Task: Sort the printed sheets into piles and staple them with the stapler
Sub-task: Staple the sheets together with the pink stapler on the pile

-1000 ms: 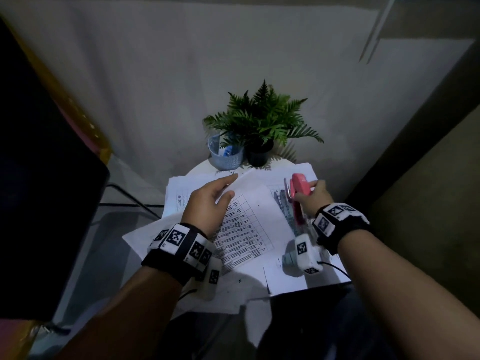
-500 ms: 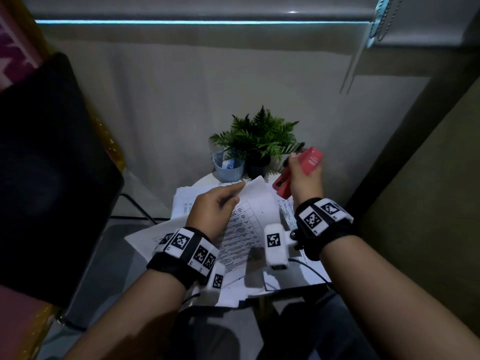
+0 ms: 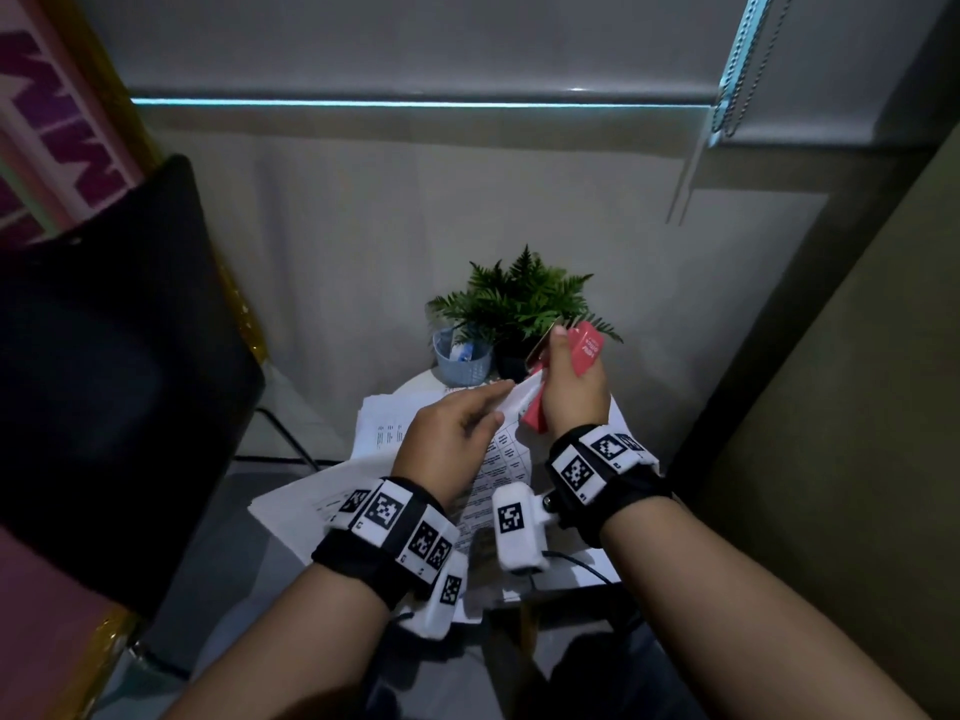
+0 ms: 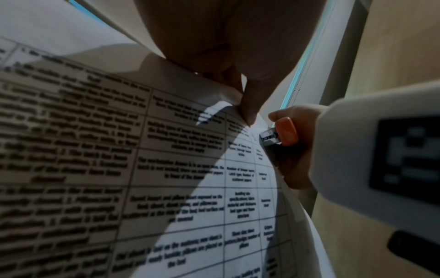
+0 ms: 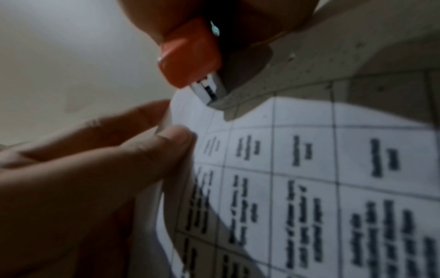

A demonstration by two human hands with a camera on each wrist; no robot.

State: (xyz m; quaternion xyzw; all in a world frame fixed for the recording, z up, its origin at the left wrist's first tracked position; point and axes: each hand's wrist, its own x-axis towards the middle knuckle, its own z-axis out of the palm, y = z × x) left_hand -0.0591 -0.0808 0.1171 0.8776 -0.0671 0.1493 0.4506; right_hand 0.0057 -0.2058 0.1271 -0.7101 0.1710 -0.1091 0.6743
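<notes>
Head view: my left hand pinches the corner of the printed sheets, lifted above the loose pages on the counter. My right hand grips the red stapler, its mouth at that pinched corner.

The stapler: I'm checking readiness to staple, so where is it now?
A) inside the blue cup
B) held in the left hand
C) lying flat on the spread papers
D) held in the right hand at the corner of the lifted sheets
D: the right hand grips the stapler at the corner of the sheets that the left hand pinches.
</notes>
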